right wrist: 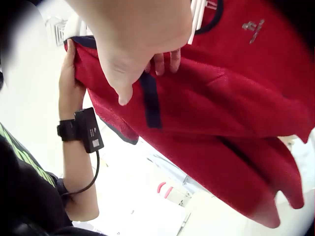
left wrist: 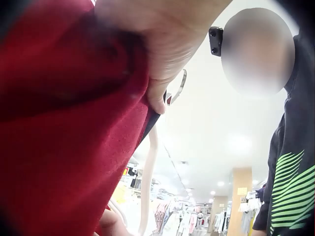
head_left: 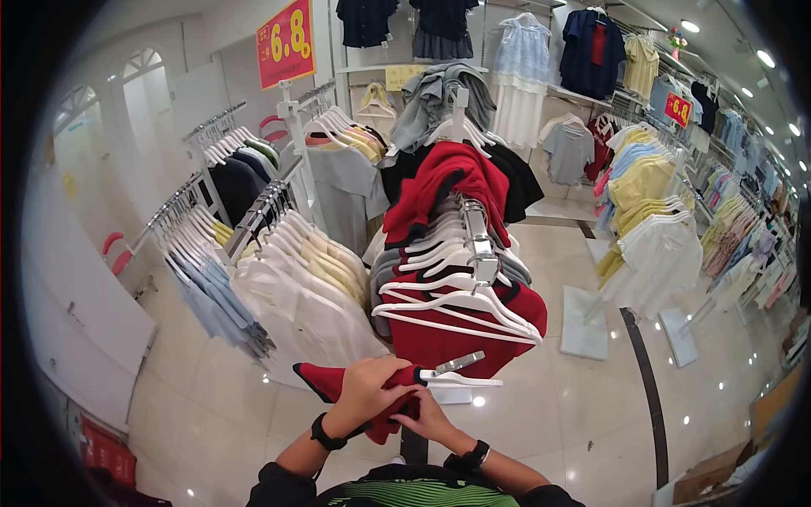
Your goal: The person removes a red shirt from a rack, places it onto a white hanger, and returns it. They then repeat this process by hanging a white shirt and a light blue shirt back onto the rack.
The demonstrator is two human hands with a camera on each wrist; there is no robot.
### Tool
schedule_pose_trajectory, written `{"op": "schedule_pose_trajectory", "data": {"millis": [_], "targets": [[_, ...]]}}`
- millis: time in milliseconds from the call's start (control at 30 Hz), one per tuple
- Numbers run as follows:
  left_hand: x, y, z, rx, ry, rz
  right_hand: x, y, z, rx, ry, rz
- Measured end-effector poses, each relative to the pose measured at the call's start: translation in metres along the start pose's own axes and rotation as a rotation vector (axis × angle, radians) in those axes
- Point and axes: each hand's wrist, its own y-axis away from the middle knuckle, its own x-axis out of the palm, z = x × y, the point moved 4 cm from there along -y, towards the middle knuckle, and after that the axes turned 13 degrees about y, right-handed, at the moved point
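A red top with dark trim (head_left: 325, 380) is spread between both hands, low in front of the body. My left hand (head_left: 367, 393) grips it at its dark-edged part; in the left wrist view the thumb presses on the red cloth (left wrist: 98, 132). My right hand (head_left: 429, 417) holds the fabric just beside, fingers curled under the palm in the right wrist view, where a small emblem (right wrist: 252, 29) shows on the red cloth. A white hanger (head_left: 469, 382) sticks out of the top to the right, its metal hook (left wrist: 182, 86) visible in the left wrist view.
Directly ahead stands a rack with white hangers (head_left: 460, 308) and red and grey clothes, a red garment (head_left: 448, 182) draped over it. White shirts (head_left: 291, 313) hang on the left, yellow tops (head_left: 646, 182) on the right. A red price sign (head_left: 285, 44) rises at back left.
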Motion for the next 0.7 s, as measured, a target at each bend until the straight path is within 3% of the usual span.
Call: {"op": "schedule_pose_trajectory", "data": {"millis": [67, 100, 167, 200, 233, 300, 367, 433, 567, 700], "targets": [[-0.006, -0.001, 0.002, -0.016, 0.014, -0.004, 0.033, 0.008, -0.033, 0.129, -0.218, -0.153], [-0.008, -0.001, 0.000, -0.031, 0.011, -0.019, 0.035, 0.005, -0.029, 0.128, -0.221, -0.154], [-0.008, -0.001, 0.001, -0.051, 0.014, -0.035, 0.035, 0.002, -0.033, 0.332, -0.271, -0.151], [-0.008, 0.000, 0.004, -0.068, -0.003, -0.049, 0.019, -0.007, -0.009, 0.373, -0.167, 0.015], [-0.009, 0.001, 0.006, -0.085, -0.022, -0.065, 0.016, -0.005, -0.009, 0.374, -0.167, 0.020], [-0.015, -0.002, 0.009, -0.108, -0.010, -0.095, 0.008, -0.006, 0.000, 0.112, 0.018, -0.011], [-0.026, -0.003, 0.013, -0.126, 0.015, -0.175, -0.007, -0.004, 0.004, 0.148, -0.004, -0.045], [-0.031, -0.003, 0.009, -0.188, 0.016, -0.154, -0.030, -0.010, 0.027, -0.161, 0.261, -0.131], [-0.039, -0.006, 0.009, -0.200, 0.019, -0.163, -0.056, -0.012, 0.061, -0.390, 0.231, -0.206], [-0.043, -0.007, 0.018, -0.207, 0.043, -0.259, -0.058, 0.009, 0.055, -0.288, 0.059, -0.063]]}}
